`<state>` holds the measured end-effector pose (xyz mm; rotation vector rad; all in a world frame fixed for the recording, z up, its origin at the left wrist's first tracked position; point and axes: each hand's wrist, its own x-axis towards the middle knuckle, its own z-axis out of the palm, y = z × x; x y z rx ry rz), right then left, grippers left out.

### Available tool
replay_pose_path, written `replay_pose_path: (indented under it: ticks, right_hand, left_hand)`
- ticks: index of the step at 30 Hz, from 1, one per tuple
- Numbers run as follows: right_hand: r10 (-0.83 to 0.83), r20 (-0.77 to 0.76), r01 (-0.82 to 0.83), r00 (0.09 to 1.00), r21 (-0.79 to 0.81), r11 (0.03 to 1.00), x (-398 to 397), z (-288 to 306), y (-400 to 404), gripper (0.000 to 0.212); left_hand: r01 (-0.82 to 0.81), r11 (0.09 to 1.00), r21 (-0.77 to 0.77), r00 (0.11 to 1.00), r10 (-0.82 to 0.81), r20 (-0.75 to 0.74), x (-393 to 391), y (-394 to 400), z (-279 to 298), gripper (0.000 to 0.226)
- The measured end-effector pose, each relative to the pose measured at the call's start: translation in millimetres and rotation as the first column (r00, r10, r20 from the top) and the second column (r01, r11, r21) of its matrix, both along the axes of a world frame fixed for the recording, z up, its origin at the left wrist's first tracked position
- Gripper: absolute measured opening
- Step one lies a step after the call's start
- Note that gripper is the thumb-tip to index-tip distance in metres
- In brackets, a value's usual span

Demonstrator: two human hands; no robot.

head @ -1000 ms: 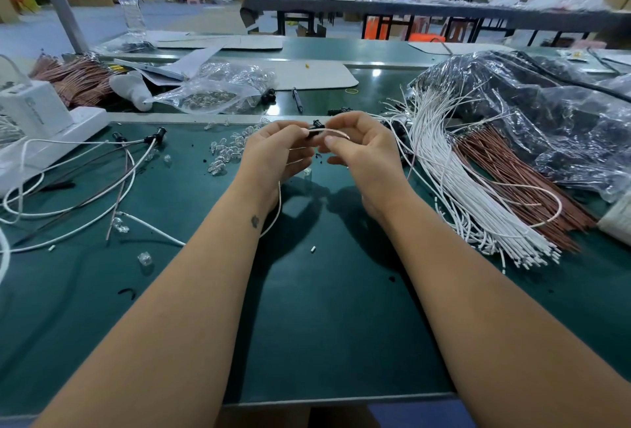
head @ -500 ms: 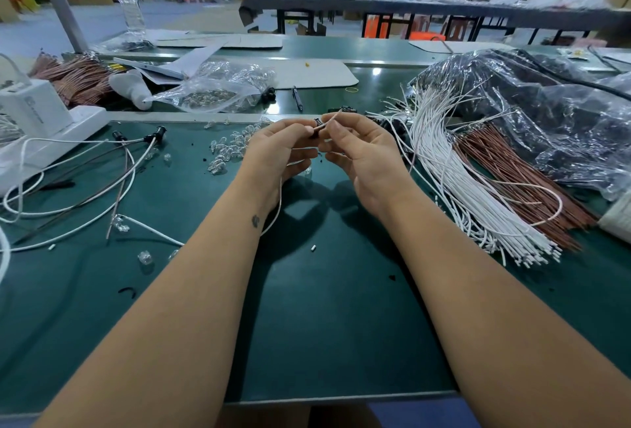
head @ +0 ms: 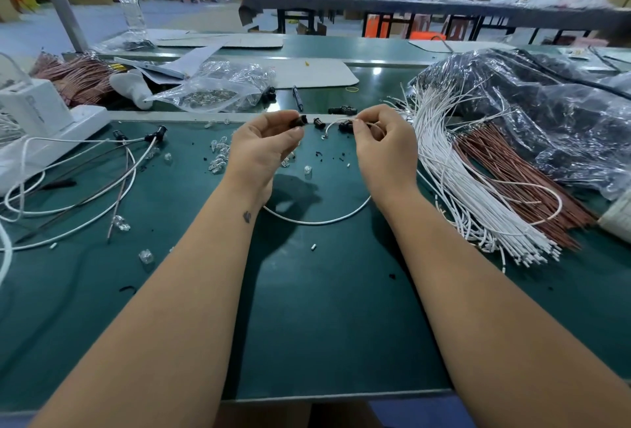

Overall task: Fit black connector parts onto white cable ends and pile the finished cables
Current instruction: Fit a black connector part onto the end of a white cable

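Step in hand, as I read it: lining up a connector with a cable end, not yet mated. My left hand (head: pixel 264 145) has thumb and forefinger curled round a black connector part (head: pixel 298 121), pinching it at the fingertips with its open end facing right. My right hand (head: pixel 382 140) pinches a white cable (head: pixel 317 221) near its end; the stripped tip (head: pixel 326 135) curves down and left, just off the right fingertips and clear of the connector. The rest of the cable loops down under both wrists onto the green mat (head: pixel 324 308).

Two loose black connectors (head: pixel 318 122) lie on the mat between the two sets of fingertips, another pair (head: pixel 342 110) just beyond the right fingers. The stock bundle of white cables (head: pixel 461 185) fans out right of the right hand. Finished cables with black ends (head: pixel 155 132) lie well left of the left fingers.

Next move, my guess: swing the tip up level with the connector opening, close the gap, push straight in. The tip is thin and bent, so it needs steadying close to the end.

Against half a second ago: hands were touching, fingertips together over the work; now they are pulled apart, with the connector in the left and the cable end in the right clearly separate. The cable loop under the wrists shows wider.
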<state>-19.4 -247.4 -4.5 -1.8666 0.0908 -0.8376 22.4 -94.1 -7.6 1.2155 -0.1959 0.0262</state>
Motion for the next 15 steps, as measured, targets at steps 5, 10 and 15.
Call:
replay_pose_path:
  ticks: [5,10,15]
  right_hand:
    - [0.057,0.019,-0.054,0.998,-0.132,0.990,-0.5,-1.0,6.8,0.013]
    - [0.039,0.035,-0.032,0.999,-0.162,0.986,-0.3,-2.0,8.0,0.010]
    - [0.064,0.012,-0.062,0.998,-0.168,0.984,-0.1,-4.1,9.6,0.008]
  left_hand:
    - [0.035,0.997,0.070,0.999,-0.038,0.038,-1.7,-1.8,-1.3,0.025]
    - [0.048,0.996,0.080,0.998,-0.051,0.032,-3.0,-2.9,-0.6,0.025]
    - [0.081,0.995,0.059,0.996,-0.083,0.035,-4.2,-5.2,-1.1,0.030]
